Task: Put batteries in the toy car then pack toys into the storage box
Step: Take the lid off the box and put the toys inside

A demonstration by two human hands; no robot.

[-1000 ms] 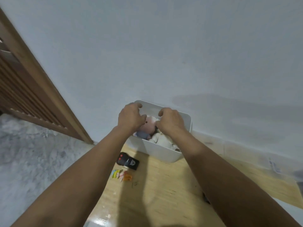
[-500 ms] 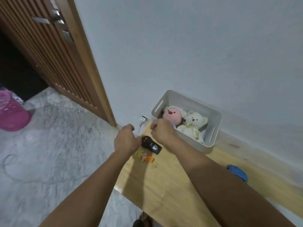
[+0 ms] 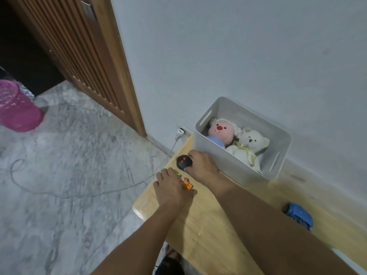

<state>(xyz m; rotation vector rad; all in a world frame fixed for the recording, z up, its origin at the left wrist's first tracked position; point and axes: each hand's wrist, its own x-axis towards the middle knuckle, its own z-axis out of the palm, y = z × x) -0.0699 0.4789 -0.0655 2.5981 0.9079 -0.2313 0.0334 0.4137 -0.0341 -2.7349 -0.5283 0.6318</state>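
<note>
1. Right hand (image 3: 201,165) is curled round a black remote (image 3: 184,162) with red buttons, gripping it at the left end of the table (image 3: 208,231), right up against the front wall of the storage box (image 3: 228,161).
2. Left hand (image 3: 171,188) lies palm down on a little pile of small orange and yellow toys (image 3: 186,184). Fingers look bent over them, but I can't tell if it's actually got hold of anything.
3. Storage box is pale grey with slot handles, sitting on the table against the white wall (image 3: 238,56).
4. Inside it: a pink plush (image 3: 221,131) with a red nose on the left and a cream teddy bear (image 3: 249,143) with a ribbon on the right, the two touching.
5. Blue toy car (image 3: 299,215) sits on the table off to the right, well apart from both hands and outside the box. It's blurry.
6. Off the table: marble floor (image 3: 69,165), a white cable (image 3: 111,190) running to a wall socket (image 3: 181,132), a slatted wooden door (image 3: 89,56), and a pink basket (image 3: 15,108) at far left.
</note>
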